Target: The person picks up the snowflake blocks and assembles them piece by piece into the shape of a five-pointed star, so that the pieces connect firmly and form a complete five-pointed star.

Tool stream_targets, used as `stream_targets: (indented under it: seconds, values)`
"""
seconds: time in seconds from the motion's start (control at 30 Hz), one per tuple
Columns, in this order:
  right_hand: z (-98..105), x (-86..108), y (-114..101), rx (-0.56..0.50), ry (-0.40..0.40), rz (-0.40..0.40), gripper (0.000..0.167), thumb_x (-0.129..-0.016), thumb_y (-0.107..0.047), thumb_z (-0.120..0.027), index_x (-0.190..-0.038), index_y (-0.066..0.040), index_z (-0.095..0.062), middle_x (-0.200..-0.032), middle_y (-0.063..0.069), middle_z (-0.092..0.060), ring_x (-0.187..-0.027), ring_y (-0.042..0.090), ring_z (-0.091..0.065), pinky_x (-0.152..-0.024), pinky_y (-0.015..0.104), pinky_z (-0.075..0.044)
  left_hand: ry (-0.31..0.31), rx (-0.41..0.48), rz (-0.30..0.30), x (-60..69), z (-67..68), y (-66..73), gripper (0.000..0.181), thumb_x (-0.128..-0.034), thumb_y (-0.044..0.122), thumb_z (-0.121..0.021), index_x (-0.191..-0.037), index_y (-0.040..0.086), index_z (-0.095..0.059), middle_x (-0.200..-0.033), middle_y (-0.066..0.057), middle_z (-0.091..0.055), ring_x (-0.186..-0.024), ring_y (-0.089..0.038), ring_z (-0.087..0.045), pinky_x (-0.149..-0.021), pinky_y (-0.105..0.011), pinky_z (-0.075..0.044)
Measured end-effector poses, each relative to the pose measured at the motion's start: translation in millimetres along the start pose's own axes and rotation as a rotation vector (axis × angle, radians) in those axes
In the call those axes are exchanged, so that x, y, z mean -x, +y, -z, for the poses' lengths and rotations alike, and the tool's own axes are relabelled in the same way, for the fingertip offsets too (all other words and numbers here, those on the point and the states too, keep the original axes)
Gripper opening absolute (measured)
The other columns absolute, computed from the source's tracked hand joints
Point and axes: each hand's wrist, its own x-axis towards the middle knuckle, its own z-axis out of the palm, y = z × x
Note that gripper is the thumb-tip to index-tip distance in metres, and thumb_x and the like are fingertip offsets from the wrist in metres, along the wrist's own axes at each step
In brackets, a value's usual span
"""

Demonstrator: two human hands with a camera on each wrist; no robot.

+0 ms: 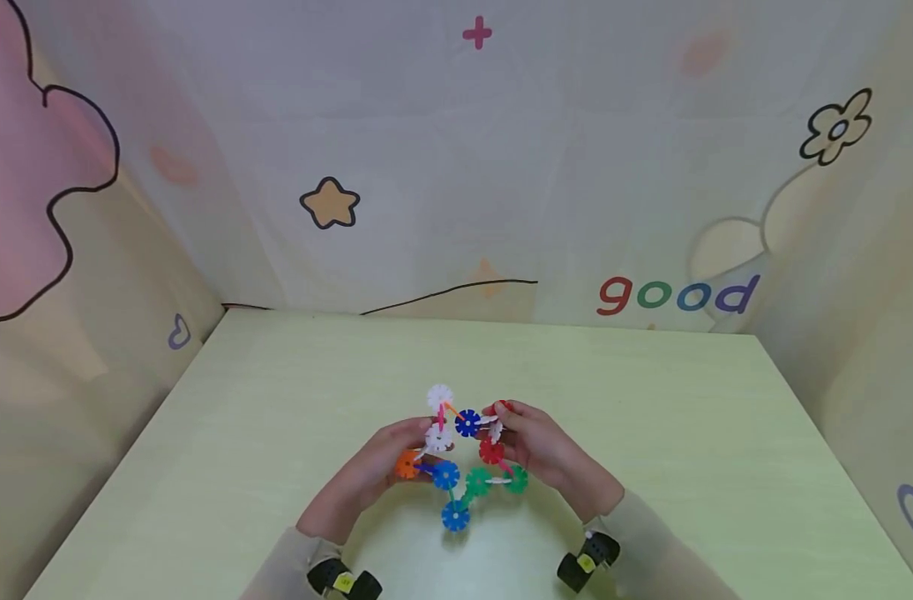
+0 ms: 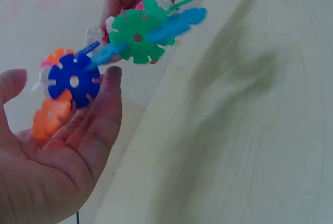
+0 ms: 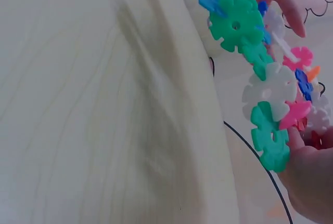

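Note:
Above the table, both hands hold a crooked loop of interlocking plastic snowflake discs [image 1: 446,476]. My left hand [image 1: 381,457] holds its left side, with the thumb by a white disc [image 1: 437,437] and fingers behind; an orange disc [image 2: 52,116] lies over the palm. On the other side my right hand [image 1: 539,442] pinches the loop near a red disc [image 1: 491,452] and white ones. A dark blue disc [image 1: 467,423] spans the top between the hands. Green discs [image 3: 237,22] and a light blue disc [image 1: 456,516] hang lowest. The right fingertips are partly hidden.
The pale wood-grain table [image 1: 224,467] spreads under both hands and carries their shadows. A printed cloth backdrop [image 1: 426,150] rises behind it and along both sides. Dark straps with small devices [image 1: 344,579] sit on both wrists.

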Motion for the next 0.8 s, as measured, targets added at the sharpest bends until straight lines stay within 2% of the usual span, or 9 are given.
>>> stream_targets:
  seconds: [0.1, 0.2, 0.3, 0.43, 0.53, 0.6, 0.7, 0.8]
  values:
    - [1.4, 2.0, 2.1, -0.082, 0.024, -0.003, 0.027, -0.112, -0.02, -0.038, -0.127, -0.002, -0.052, -0.093, -0.006, -0.066, -0.086, 0.005, -0.067, -0.077, 0.016, -0.059, -0.066, 0.065, -0.038, 2.5, 6.1, -3.8, 0.063, -0.1099, 0.045, -0.036, -0.153, 0.0, -0.041, -0.149, -0.029, -0.051, -0.122, -0.03, -0.066, -0.099, -0.043, -0.059]
    - [2.3, 5.1, 2.7, -0.142, 0.061, -0.006, 0.034, -0.112, -0.021, -0.036, -0.136, 0.0, -0.048, -0.102, -0.004, -0.068, -0.094, 0.007, -0.068, -0.082, 0.017, -0.06, -0.088, 0.118, -0.047, 5.4, 10.3, -6.9, 0.065, -0.1092, 0.048, -0.039, -0.154, 0.0, -0.039, -0.146, -0.025, -0.057, -0.119, -0.027, -0.07, -0.099, -0.039, -0.059]
    - [2.4, 9.0, 2.6, -0.187, 0.095, -0.007, 0.037, -0.112, -0.02, -0.035, -0.142, 0.002, -0.042, -0.107, -0.004, -0.068, -0.098, 0.007, -0.069, -0.085, 0.019, -0.06, -0.055, 0.155, -0.056, 8.3, 9.2, -9.1, 0.063, -0.1074, 0.042, -0.05, -0.152, -0.001, -0.039, -0.141, -0.02, -0.062, -0.118, -0.027, -0.072, -0.098, -0.036, -0.06]
    - [1.3, 13.8, 4.3, -0.207, 0.111, -0.004, 0.039, -0.112, -0.019, -0.036, -0.145, 0.003, -0.039, -0.11, -0.004, -0.069, -0.1, 0.009, -0.071, -0.087, 0.021, -0.061, 0.024, 0.235, -0.075, 10.0, 3.8, -11.3, 0.054, -0.1052, 0.031, -0.058, -0.146, -0.003, -0.046, -0.121, -0.008, -0.074, -0.101, -0.018, -0.077, -0.088, -0.03, -0.063]
    - [0.5, 16.6, 6.0, -0.174, 0.125, -0.005, 0.039, -0.112, -0.02, -0.037, -0.144, 0.004, -0.042, -0.111, -0.003, -0.071, -0.1, 0.01, -0.072, -0.085, 0.019, -0.061, 0.062, 0.311, -0.074, 9.4, 0.7, -12.8, 0.042, -0.1053, 0.024, -0.058, -0.137, -0.002, -0.055, -0.105, 0.003, -0.076, -0.087, -0.01, -0.078, -0.081, -0.025, -0.063]
    - [0.5, 17.7, 6.8, -0.131, 0.157, -0.01, 0.039, -0.112, -0.02, -0.04, -0.141, 0.004, -0.047, -0.11, -0.001, -0.072, -0.097, 0.01, -0.071, -0.083, 0.019, -0.061, 0.091, 0.347, -0.063, 7.7, -0.5, -13.8, 0.034, -0.1055, 0.021, -0.057, -0.131, -0.001, -0.059, -0.099, 0.005, -0.077, -0.082, -0.008, -0.078, -0.077, -0.024, -0.063]
    - [2.1, 17.2, 7.4, -0.036, 0.198, -0.02, 0.039, -0.111, -0.021, -0.045, -0.14, 0.003, -0.054, -0.113, 0.003, -0.072, -0.096, 0.011, -0.069, -0.083, 0.022, -0.062, 0.135, 0.353, -0.046, 4.2, -1.1, -14.9, 0.028, -0.1056, 0.017, -0.056, -0.127, 0.0, -0.061, -0.098, 0.002, -0.079, -0.08, -0.01, -0.079, -0.074, -0.023, -0.063]
    - [6.8, 13.0, 8.9, 0.053, 0.236, -0.028, 0.038, -0.109, -0.019, -0.05, -0.138, 0.004, -0.058, -0.111, 0.005, -0.069, -0.095, 0.014, -0.065, -0.084, 0.026, -0.063, 0.166, 0.302, -0.033, -1.4, -0.6, -15.9, 0.029, -0.1053, 0.014, -0.055, -0.129, -0.003, -0.058, -0.105, -0.007, -0.08, -0.083, -0.015, -0.08, -0.072, -0.023, -0.063]
